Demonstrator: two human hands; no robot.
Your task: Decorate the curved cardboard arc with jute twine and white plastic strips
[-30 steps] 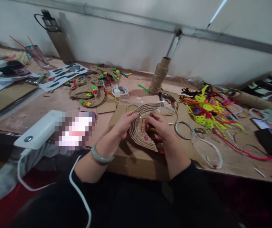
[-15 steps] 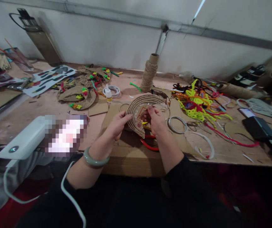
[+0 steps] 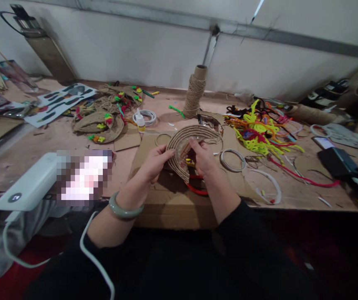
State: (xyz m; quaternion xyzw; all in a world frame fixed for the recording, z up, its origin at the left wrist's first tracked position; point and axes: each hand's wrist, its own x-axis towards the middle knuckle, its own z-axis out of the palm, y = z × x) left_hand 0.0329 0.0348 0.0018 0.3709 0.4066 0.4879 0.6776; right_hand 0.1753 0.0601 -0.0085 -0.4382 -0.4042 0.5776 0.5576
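My left hand [image 3: 154, 164] pinches the left side of a crescent-shaped piece of jute twine [image 3: 179, 143], its rows laid side by side in arcs. The piece is tilted up above the cardboard [image 3: 163, 214]. Closed fingers of my right hand [image 3: 202, 158] meet at the inner edge of the crescent; what lies between them is hidden. Inside the curve, something clear and shiny shows, with a bit of yellow. Below the crescent, a red curved band [image 3: 196, 189] is partly covered by my right hand.
A twine spool [image 3: 195, 91] stands behind the work. A glue bottle [image 3: 140, 121] and white rings [image 3: 149, 117] are left of it; bright yarn pieces [image 3: 254, 133] lie right. A power bank [image 3: 29, 183] with a cable is at the left edge, a white ring [image 3: 233, 160] nearer right.
The view has shifted slightly. My right hand has turned a little, and its fingers now sit more behind the thumb at the inner edge. My left hand keeps its hold.
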